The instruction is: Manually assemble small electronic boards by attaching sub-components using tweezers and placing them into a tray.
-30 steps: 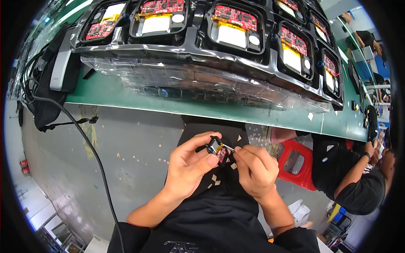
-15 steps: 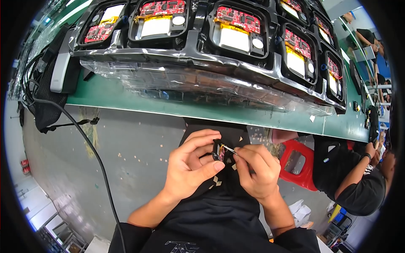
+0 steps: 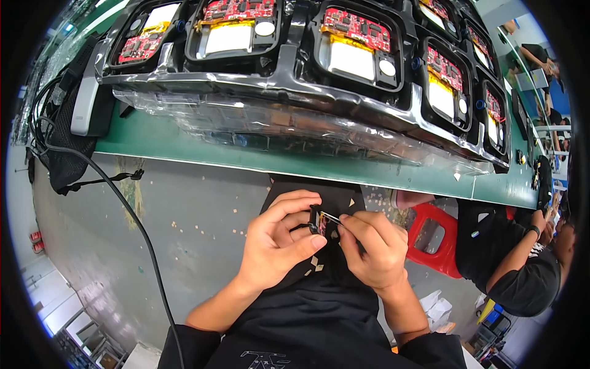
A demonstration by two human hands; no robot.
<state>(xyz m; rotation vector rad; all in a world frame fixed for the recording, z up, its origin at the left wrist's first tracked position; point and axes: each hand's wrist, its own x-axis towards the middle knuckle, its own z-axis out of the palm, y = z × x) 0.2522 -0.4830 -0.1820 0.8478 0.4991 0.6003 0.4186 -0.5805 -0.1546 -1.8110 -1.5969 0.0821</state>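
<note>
Above my lap, my left hand (image 3: 273, 243) grips a small black device housing (image 3: 314, 216) by its edges, fingers behind and thumb at the lower end. The housing is tilted nearly on edge, and a strip of the reddish circuit board (image 3: 322, 225) inside shows on its right side. Between the thumb and fingers of my right hand (image 3: 376, 246) is a pair of metal tweezers (image 3: 332, 217). Both tweezer tips reach the upper part of the housing; whether they pinch anything is too small to tell.
On the green table (image 3: 203, 144) ahead, a black tray (image 3: 289, 77) holds several open housings with red boards and white batteries, above stacked clear trays (image 3: 246, 120). A black cable (image 3: 138, 227) hangs at left. At right are a red stool (image 3: 435, 249) and a seated co-worker (image 3: 522, 277).
The tweezers' two prongs now show apart near the housing. My hands have barely moved. The tray sits slightly differently in view, as the view has shifted a little.
</note>
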